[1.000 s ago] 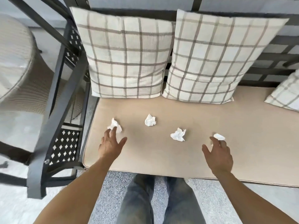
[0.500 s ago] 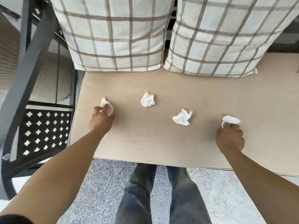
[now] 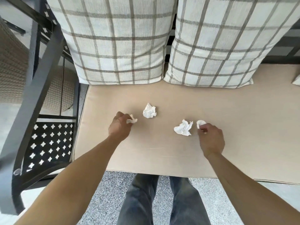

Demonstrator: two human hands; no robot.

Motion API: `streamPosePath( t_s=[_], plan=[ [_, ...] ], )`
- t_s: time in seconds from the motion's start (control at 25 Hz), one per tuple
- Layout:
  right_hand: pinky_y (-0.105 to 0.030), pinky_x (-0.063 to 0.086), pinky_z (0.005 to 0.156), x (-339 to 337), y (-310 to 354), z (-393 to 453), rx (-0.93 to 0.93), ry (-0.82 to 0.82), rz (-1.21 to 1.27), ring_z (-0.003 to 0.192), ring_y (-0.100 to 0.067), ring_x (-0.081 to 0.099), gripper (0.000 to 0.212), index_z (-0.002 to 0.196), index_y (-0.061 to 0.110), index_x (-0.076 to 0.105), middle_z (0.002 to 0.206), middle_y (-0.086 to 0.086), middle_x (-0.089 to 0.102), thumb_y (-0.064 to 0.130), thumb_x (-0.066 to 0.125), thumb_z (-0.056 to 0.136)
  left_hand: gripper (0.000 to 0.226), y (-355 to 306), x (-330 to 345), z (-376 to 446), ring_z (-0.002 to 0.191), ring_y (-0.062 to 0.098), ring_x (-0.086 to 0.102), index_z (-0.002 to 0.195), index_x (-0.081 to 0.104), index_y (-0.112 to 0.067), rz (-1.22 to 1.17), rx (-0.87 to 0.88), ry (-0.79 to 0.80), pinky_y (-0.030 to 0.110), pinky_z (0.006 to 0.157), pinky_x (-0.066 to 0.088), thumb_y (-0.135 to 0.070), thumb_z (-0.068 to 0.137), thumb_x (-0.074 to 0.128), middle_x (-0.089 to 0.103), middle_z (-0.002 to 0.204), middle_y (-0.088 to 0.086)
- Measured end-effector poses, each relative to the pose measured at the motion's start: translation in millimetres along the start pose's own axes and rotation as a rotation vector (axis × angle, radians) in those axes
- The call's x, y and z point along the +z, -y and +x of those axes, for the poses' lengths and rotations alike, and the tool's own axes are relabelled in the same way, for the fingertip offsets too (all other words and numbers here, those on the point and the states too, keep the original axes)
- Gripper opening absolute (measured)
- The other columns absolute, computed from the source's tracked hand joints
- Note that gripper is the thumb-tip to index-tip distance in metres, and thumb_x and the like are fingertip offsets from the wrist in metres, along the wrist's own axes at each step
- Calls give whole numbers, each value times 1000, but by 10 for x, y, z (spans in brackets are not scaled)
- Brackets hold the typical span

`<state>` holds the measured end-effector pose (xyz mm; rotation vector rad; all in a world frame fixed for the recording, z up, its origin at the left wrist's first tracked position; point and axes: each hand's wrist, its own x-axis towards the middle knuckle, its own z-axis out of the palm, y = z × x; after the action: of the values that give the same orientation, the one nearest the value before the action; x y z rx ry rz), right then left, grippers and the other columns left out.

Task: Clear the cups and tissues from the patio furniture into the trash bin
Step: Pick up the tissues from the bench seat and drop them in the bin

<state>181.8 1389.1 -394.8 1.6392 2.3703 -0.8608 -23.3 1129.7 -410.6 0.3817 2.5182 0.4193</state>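
Four crumpled white paper tissues are seen on the beige fabric seat cushion (image 3: 162,153) of a dark metal patio sofa. One small crumpled tissue (image 3: 132,120) is pinched by the fingers of the left hand (image 3: 120,127), and another small crumpled tissue (image 3: 201,123) is pinched by the fingers of the right hand (image 3: 211,138); both fingers are curled narrowly around their tissue. Whether these two tissues are lifted clear of the cushion cannot be told.

Two larger crumpled white tissues are left loose on the cushion: one (image 3: 149,110) just beside the left hand, the other (image 3: 183,128) just beside the right hand. Two cream plaid pillows (image 3: 116,39) are propped against the backrest behind them.

No cup and no trash bin are shown in the view. The task is judged to be at an early stage: nothing is seen to be binned, two tissues are gripped, and two remain to be gathered before anything can be carried to the bin.
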Motion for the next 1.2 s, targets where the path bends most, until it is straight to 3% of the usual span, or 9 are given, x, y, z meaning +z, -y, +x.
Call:
streamPosePath(
  t_s=[0.16, 0.28, 0.36, 0.52, 0.68, 0.8, 0.92, 1.08, 1.2],
  plan=[
    [-38, 45, 85, 69, 258, -185, -401, 115, -133, 120, -24, 40, 7, 80, 28, 70, 135, 8, 47, 22, 72, 78, 16, -476, 82, 82, 119, 23, 45, 104, 65, -20, 96, 210, 63, 37, 71, 49, -23, 88, 65, 34, 143, -2],
    [-37, 39, 94, 272, 292, -150, -449, 346, -316, 134, -24, 29, 10, 84, 29, 70, 152, 10, 30, 20, 66, 84, 17, -691, 186, 227, 123, 23, 41, 104, 64, -23, 228, 260, 171, 39, 81, 49, -18, 88, 64, 12, 158, -8],
    [-35, 39, 94, 396, 262, -104, -413, 402, -365, 133, -25, 31, 16, 92, 28, 70, 150, 10, 33, 16, 60, 88, 23, -742, 285, 303, 123, 22, 39, 109, 63, -24, 325, 249, 236, 40, 85, 49, -13, 89, 63, 7, 159, -9],
    [-32, 47, 84, 505, 211, -108, -419, 322, -409, 119, -24, 44, 30, 107, 22, 66, 127, 3, 55, 3, 51, 89, 38, -731, 461, 290, 117, 19, 45, 126, 57, -17, 447, 267, 232, 35, 81, 52, -6, 90, 60, 38, 138, -3],
    [-31, 38, 67, 355, 307, -168, -287, 348, -371, 91, -30, 58, 19, 91, 9, 64, 95, -6, 60, 6, 47, 82, 17, -735, 378, 82, 90, 21, 60, 105, 64, -20, 237, 181, 278, 31, 67, 46, -12, 92, 55, 61, 112, 0],
    [-30, 38, 68, 16, 443, -294, -302, 289, -383, 90, -27, 58, 32, 103, 19, 59, 101, -1, 61, 1, 44, 81, 18, -772, 104, -163, 75, 21, 54, 103, 55, -24, 135, 98, 229, 27, 59, 39, -13, 89, 56, 63, 94, -5],
    [-29, 38, 64, -424, 689, -451, -357, 197, -339, 88, -23, 59, 45, 114, 30, 55, 103, 5, 64, 1, 45, 82, 25, -920, -313, -435, 78, 24, 57, 108, 57, -28, 18, 81, 150, 26, 63, 40, -20, 85, 61, 59, 88, -2],
    [-26, 41, 61, -991, 1151, -661, -434, 104, -148, 79, -17, 61, 33, 104, 32, 64, 101, 10, 68, 8, 52, 85, 16, -1126, -929, -799, 62, 20, 58, 93, 63, -30, -230, 52, 38, 21, 47, 42, -18, 83, 62, 64, 80, -3],
    [-26, 41, 63, -1388, 1454, -825, -617, -1, -55, 85, -17, 63, 25, 94, 30, 69, 99, 10, 68, 9, 63, 82, 14, -1242, -1368, -1135, 69, 23, 63, 92, 66, -26, -328, 85, -117, 26, 50, 46, -16, 83, 64, 67, 81, -2]
  ],
)
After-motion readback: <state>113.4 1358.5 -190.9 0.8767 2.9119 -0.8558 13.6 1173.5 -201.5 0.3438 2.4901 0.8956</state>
